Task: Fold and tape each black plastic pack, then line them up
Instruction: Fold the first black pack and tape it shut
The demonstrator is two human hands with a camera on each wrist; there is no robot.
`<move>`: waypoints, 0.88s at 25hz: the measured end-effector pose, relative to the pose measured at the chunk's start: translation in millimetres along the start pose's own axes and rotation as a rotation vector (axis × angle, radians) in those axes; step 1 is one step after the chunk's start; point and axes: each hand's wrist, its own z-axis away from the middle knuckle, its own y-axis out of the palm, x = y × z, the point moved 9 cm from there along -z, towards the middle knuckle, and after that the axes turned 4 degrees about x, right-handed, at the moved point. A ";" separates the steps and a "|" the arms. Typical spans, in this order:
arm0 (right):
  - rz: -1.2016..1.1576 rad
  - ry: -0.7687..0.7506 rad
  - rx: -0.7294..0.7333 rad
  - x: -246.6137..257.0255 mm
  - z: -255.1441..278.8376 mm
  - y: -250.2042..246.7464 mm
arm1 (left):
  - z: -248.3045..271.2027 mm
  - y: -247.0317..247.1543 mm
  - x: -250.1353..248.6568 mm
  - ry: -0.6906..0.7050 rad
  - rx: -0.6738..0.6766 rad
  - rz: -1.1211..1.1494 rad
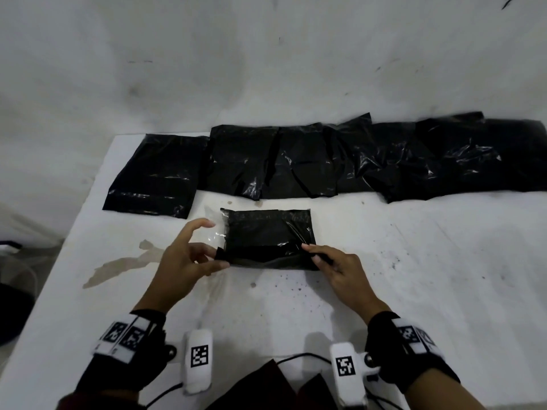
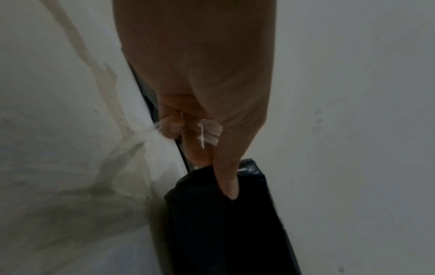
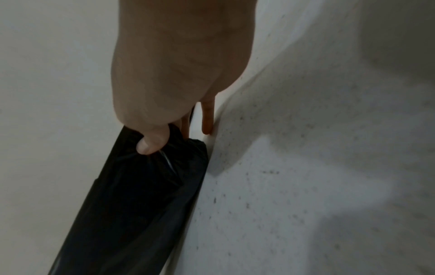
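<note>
We see one folded black plastic pack (image 1: pixel 268 238) lying flat on the white counter (image 1: pixel 384 276), close in front of us, with a row of black packs (image 1: pixel 310 161) lined up behind it along the far edge, some overlapping. Our left hand (image 1: pixel 185 255) pinches the pack's near-left corner between thumb and a finger, the index finger raised and curved above a clear tape strip (image 1: pixel 214 229) that sticks out past the pack's left end. In the left wrist view the thumb lies on top of the black plastic (image 2: pixel 223 223) and clear tape (image 2: pixel 209 132) shines by the fingers. Our right hand (image 1: pixel 340 270) grips the near-right corner; in the right wrist view the thumb presses into the crumpled black film (image 3: pixel 141 186), fingers under it, one finger straight against the counter (image 3: pixel 306 167). The counter shows a brownish stain (image 1: pixel 124 261) on the left and dark specks (image 1: pixel 299 287) near the middle. Both wrists carry black straps with white marker tags (image 1: pixel 124 335).
</note>
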 end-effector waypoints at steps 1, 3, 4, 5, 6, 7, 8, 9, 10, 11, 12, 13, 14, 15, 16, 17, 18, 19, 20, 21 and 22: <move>-0.002 0.009 -0.001 1.3 -0.3 -0.5 | -1.2 -2.9 2.8 -0.002 -0.034 0.057; 0.003 0.051 -0.016 0.0 -1.7 -1.0 | -2.9 -6.8 6.3 -0.004 -0.091 0.126; 0.003 0.080 -0.034 -2.2 -2.7 -1.7 | -4.0 -7.2 8.3 -0.004 -0.116 0.137; 0.011 0.102 -0.054 -3.6 -4.3 -3.1 | -5.5 -6.8 10.0 -0.003 -0.142 0.139; 0.028 0.113 -0.072 -3.3 -6.1 -4.5 | -6.8 -6.5 11.1 -0.002 -0.169 0.138; 0.047 0.117 -0.084 -2.3 -8.2 -5.3 | -8.6 -6.9 12.5 -0.003 -0.198 0.136; 0.062 0.116 -0.097 -0.7 -10.2 -6.0 | -10.4 -8.1 13.9 -0.006 -0.223 0.136; 0.072 0.113 -0.114 0.9 -11.9 -7.6 | -13.2 -9.1 15.2 -0.011 -0.238 0.133; 0.077 0.115 -0.137 1.2 -13.0 -9.5 | -16.1 -9.1 15.4 -0.017 -0.242 0.120; 0.080 0.116 -0.162 1.2 -13.2 -11.3 | -18.7 -8.9 15.4 -0.025 -0.239 0.096; 0.083 0.119 -0.189 1.0 -13.3 -12.5 | -21.4 -8.4 14.9 -0.031 -0.235 0.071; 0.087 0.125 -0.213 -0.3 -12.6 -12.9 | -23.0 -8.0 14.7 -0.035 -0.237 0.048; 0.092 0.131 -0.237 -0.4 -12.0 -12.6 | -24.6 -7.7 14.2 -0.036 -0.239 0.033; 0.096 0.135 -0.261 -0.4 -11.0 -12.0 | -25.6 -7.3 14.2 -0.035 -0.240 0.028; 0.092 0.131 -0.284 1.5 -9.5 -11.2 | -26.0 -7.0 14.5 -0.034 -0.238 0.031; 0.080 0.129 -0.304 3.7 -8.6 -10.4 | -26.6 -6.9 15.9 -0.037 -0.236 0.039; 0.069 0.137 -0.310 4.5 -8.1 -8.9 | -26.8 -6.8 17.1 -0.042 -0.233 0.050; 0.067 0.157 -0.302 2.9 -8.4 -6.2 | -27.2 -6.6 18.9 -0.050 -0.231 0.057; 0.079 0.190 -0.289 -0.4 -9.1 -3.9 | -27.6 -6.2 20.3 -0.057 -0.230 0.058; 0.099 0.224 -0.277 -4.5 -9.7 -2.4 | -27.8 -5.9 20.5 -0.059 -0.234 0.056; 0.120 0.250 -0.263 -7.2 -11.0 -0.7 | -28.2 -6.2 20.6 -0.058 -0.243 0.050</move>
